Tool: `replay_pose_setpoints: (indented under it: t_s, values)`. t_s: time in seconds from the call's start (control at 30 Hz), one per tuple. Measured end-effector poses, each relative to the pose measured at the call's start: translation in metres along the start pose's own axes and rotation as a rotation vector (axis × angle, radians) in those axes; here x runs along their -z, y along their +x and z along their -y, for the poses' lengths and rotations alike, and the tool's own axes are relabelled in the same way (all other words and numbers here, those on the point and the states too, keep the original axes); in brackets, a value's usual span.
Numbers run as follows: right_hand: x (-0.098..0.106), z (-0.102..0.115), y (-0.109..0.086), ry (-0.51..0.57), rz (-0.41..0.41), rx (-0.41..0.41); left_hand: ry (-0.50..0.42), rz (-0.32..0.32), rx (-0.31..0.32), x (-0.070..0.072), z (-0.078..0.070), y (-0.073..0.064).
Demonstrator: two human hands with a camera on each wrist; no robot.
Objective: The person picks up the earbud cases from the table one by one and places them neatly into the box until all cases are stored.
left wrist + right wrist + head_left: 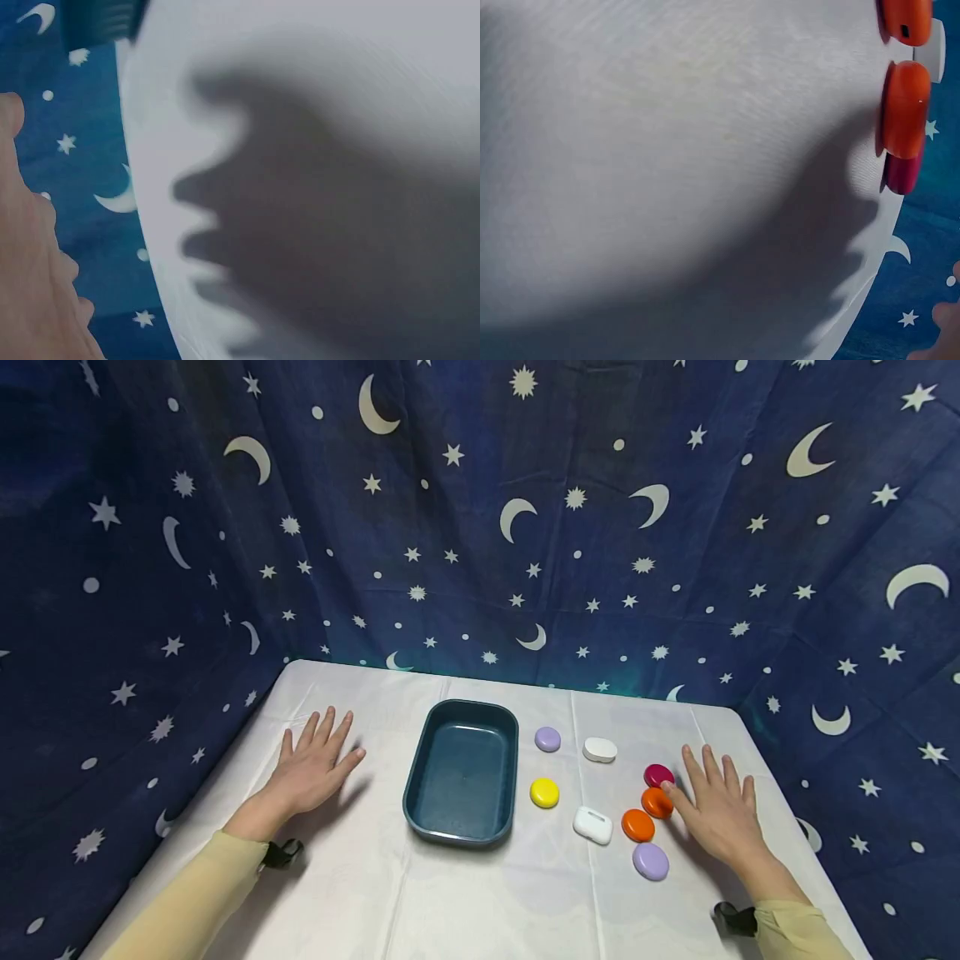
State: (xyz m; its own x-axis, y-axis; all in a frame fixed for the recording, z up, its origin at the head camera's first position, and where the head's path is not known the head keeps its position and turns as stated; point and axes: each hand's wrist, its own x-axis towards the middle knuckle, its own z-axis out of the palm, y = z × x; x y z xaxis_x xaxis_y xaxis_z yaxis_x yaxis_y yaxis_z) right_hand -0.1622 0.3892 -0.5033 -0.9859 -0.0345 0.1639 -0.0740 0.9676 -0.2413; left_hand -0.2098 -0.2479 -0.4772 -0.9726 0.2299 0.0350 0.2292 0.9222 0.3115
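Discs in orange (637,826) are lying on the counter (495,910) beside the right hand (720,814); it and the left hand (306,775) are hovering, grips spread and empty. Pinching rims, not tops, should be steadiest.

Left hand (306,777) palm down, fingers (325,728) straight, spread; thumb (348,763) toward right hand (718,814). Right same, thumb inward. Sleeved forearms (191,889) behind hands.

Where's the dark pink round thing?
In the head view, the dark pink disc is on the right side of the white table, beside the right hand and just behind an orange disc.
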Motion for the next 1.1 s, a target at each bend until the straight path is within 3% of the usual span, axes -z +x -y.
replay_pose_setpoints:
  t_s: [0.2, 0.3, 0.53, 0.67, 0.77, 0.9, 1.1]
  values:
    - [0.004, 0.003, 0.001, 0.101, 0.021, -0.009, -0.104, 0.021, -0.026, 0.005, -0.017, 0.002]
    - [0.006, 0.004, 0.000, 0.149, 0.024, -0.004, -0.207, 0.051, -0.059, 0.006, -0.026, 0.003]
    - [0.004, 0.006, -0.013, 0.223, 0.034, 0.029, -0.640, 0.200, -0.085, 0.006, -0.047, 0.006]
    - [0.002, 0.009, -0.023, 0.239, 0.045, 0.037, -0.877, 0.294, -0.030, 0.002, -0.060, 0.007]
    - [0.001, 0.010, -0.033, 0.240, 0.064, 0.030, -1.005, 0.331, 0.019, -0.003, -0.068, 0.009]
    - [0.000, 0.014, -0.046, 0.232, 0.103, 0.002, -1.080, 0.361, 0.056, -0.010, -0.076, 0.014]
    - [-0.001, 0.023, -0.062, 0.223, 0.161, -0.052, -1.049, 0.392, 0.100, -0.018, -0.079, 0.021]
